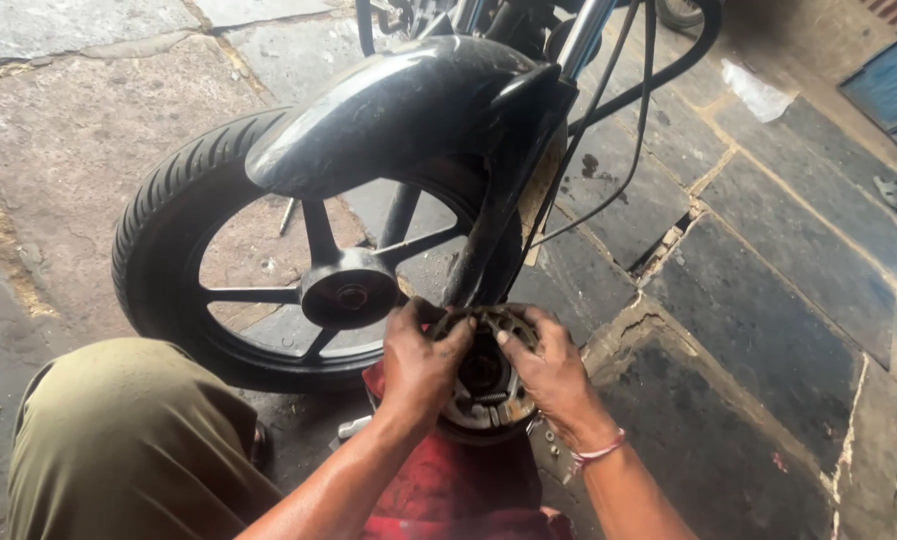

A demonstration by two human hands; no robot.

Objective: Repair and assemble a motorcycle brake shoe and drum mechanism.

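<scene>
The brake plate [483, 385] is a round metal part, dirty and grey, with a dark hole in its middle and a small spring visible on its lower face. It is tilted with its open face toward the camera, low in the picture, just beside the bottom of the front wheel. The brake shoes [496, 322] are curved, brownish and worn, and they sit along the upper edge of the plate, partly covered by fingers.

No labels, signs or screens visible. Only possible packaging: crumpled clear plastic wrapper [756, 92] lying on stone floor [768, 330], top right.
</scene>
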